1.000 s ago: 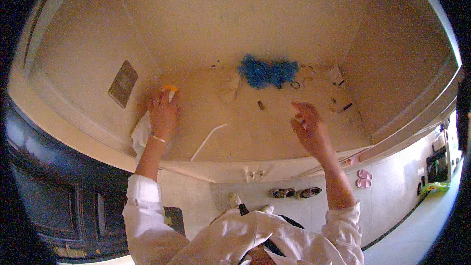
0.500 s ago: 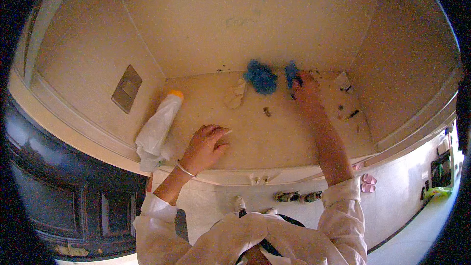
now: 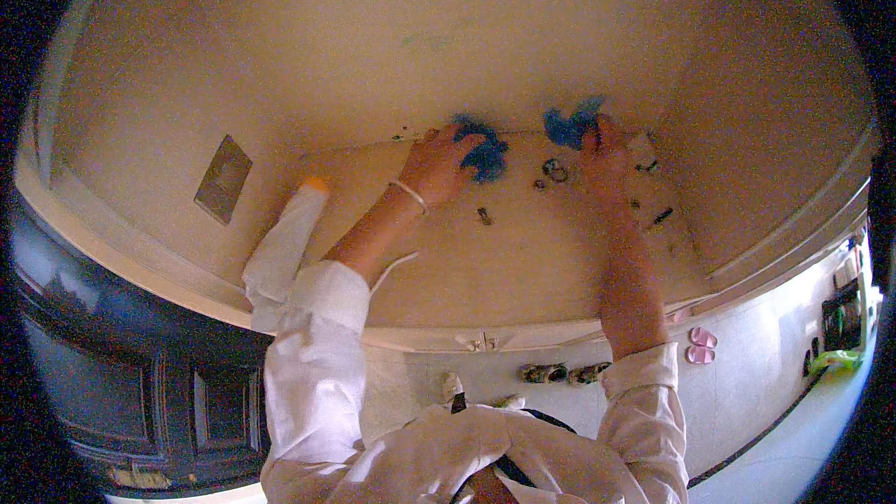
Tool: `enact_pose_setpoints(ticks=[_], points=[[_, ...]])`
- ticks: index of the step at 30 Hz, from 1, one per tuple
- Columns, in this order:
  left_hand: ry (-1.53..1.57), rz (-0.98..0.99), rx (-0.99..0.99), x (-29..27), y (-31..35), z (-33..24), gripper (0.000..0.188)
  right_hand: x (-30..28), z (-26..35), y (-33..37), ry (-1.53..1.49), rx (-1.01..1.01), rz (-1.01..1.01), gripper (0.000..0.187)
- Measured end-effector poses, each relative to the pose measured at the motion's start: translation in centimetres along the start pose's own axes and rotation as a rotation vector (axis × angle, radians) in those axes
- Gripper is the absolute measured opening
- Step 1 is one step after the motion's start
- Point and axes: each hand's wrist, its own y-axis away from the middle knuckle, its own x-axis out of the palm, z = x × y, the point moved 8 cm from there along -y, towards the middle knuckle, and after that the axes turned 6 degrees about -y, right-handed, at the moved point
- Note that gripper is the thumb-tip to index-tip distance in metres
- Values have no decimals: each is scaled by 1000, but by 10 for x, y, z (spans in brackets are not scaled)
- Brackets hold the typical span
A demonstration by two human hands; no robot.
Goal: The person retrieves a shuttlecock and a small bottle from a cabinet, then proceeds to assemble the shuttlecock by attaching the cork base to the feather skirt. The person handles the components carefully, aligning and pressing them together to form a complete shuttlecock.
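Head: blue bundles [image 3: 486, 161] against hands [image 3: 437, 168]

- a white shirt [image 3: 439, 443], loose and creased across the front; it looks faintly pinkish in this light;
- the left sleeve [image 3: 317, 364], baggy and wrinkled; it ends in a broad cuff well short of the wrist;
- the right sleeve [image 3: 644, 411], turned back into a thick fold;
- a thin pale bracelet [image 3: 411, 195] round the wrist of the left hand [image 3: 443, 168]; both that and the right hand [image 3: 607, 159] are ungloved;
- a black band [image 3: 519, 472] by the neck opening; strap or collar, I can't tell;
- pale shoes [image 3: 453, 385], mostly hidden beneath the shirt.
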Motion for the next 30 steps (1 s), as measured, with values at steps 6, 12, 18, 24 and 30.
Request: enact_pose_setpoints(ticks=[6, 12, 18, 24, 30], points=[[-132, 277, -38, 74, -30, 31, 29, 29, 20, 0, -74, 1, 160, 28], [253, -267, -306, 30, -31, 74, 27, 28, 42, -8, -124, -42, 75, 28], [846, -613, -521, -62, 14, 85, 34, 21, 57, -14, -293, 152, 152, 31], [150, -318, -320, -63, 84, 88, 31, 0, 141, 18, -337, -284, 408, 36], [403, 30, -262, -59, 104, 34, 30, 4, 223, 76, -564, -403, 885, 42]])
